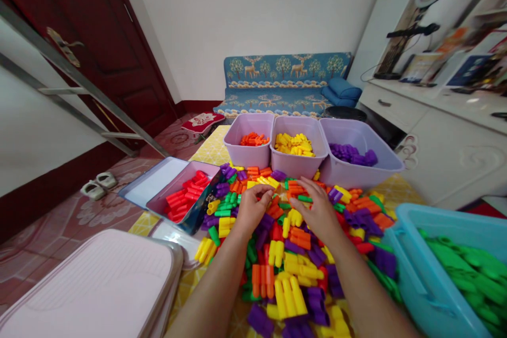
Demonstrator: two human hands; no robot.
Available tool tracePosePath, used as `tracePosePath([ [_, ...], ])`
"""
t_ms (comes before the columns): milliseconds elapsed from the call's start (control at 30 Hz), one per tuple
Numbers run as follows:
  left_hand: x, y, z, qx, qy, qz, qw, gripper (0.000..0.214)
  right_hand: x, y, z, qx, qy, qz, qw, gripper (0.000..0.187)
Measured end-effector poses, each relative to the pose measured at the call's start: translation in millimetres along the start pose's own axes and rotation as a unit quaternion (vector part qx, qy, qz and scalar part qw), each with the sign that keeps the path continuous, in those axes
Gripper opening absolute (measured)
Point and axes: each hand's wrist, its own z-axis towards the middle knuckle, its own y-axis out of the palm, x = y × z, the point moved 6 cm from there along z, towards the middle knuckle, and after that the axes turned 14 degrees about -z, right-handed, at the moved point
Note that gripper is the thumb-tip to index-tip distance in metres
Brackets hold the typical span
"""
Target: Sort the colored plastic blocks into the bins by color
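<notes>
A big heap of plastic blocks (pixel 293 253) in red, orange, yellow, green and purple covers the table in front of me. My left hand (pixel 250 209) rests on the heap with its fingers curled into the blocks; what they grip is hidden. My right hand (pixel 317 210) lies palm down on the heap just to the right, fingers stretched out toward a green block (pixel 304 198). The two hands nearly touch at the fingertips.
Three lilac bins stand behind the heap: orange blocks (pixel 254 140), yellow blocks (pixel 293 144), purple blocks (pixel 352 154). A tilted bin of red blocks (pixel 186 196) sits left, a blue tub of green blocks (pixel 467 269) right. A pale lid (pixel 99 285) lies near left.
</notes>
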Motion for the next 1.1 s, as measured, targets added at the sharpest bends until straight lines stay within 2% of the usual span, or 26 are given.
tracePosePath([
  [67, 0.8, 1.2, -0.7, -0.007, 0.004, 0.016, 1.0, 0.02, -3.3, 10.3, -3.3, -0.034, -0.03, -0.091, 0.995, 0.064],
  [133, 0.8, 1.5, -1.1, -0.011, 0.008, 0.024, 1.0, 0.02, -7.1, 17.2, -6.5, -0.076, -0.04, -0.154, 0.984, 0.069],
  [233, -0.4, 1.2, -0.7, -0.015, 0.01, 0.023, 1.0, 0.021, -14.4, 20.6, -9.3, -0.118, -0.057, -0.193, 0.972, 0.058],
  [300, -1.4, 1.2, -0.1, -0.017, 0.01, 0.025, 0.999, 0.02, -17.0, 20.3, -9.0, -0.124, -0.061, -0.187, 0.973, 0.048],
  [367, -2.1, 1.4, 0.4, -0.018, 0.008, 0.032, 0.999, 0.021, -16.4, 18.8, -7.6, -0.112, -0.05, -0.148, 0.981, 0.039],
  [467, -2.0, 2.7, 0.6, -0.019, 0.004, 0.024, 1.0, 0.021, -9.5, 16.2, -5.5, -0.076, 0.008, -0.007, 0.997, 0.031],
  [567, -0.3, 4.9, 0.1, -0.023, -0.004, 0.0, 1.0, 0.021, -3.2, 17.4, -5.4, -0.065, 0.072, 0.139, 0.986, 0.024],
  [633, 1.7, 6.9, -1.1, -0.028, -0.014, -0.012, 0.999, 0.023, -2.9, 17.4, -5.7, -0.065, 0.094, 0.189, 0.975, 0.022],
  [767, 10.3, 13.5, -5.9, -0.067, -0.011, -0.038, 0.997, 0.031, -7.7, 14.2, -5.7, -0.065, 0.11, 0.258, 0.958, 0.023],
  [967, 15.8, 21.1, -12.1, -0.134, -0.028, -0.08, 0.987, 0.034, -9.1, 12.7, -6.6, -0.054, 0.116, 0.292, 0.948, 0.025],
  [1100, 19.1, 16.9, -10.7, -0.118, -0.015, -0.07, 0.99, 0.029, -4.4, 15.9, -8.5, -0.051, 0.138, 0.292, 0.945, 0.032],
])
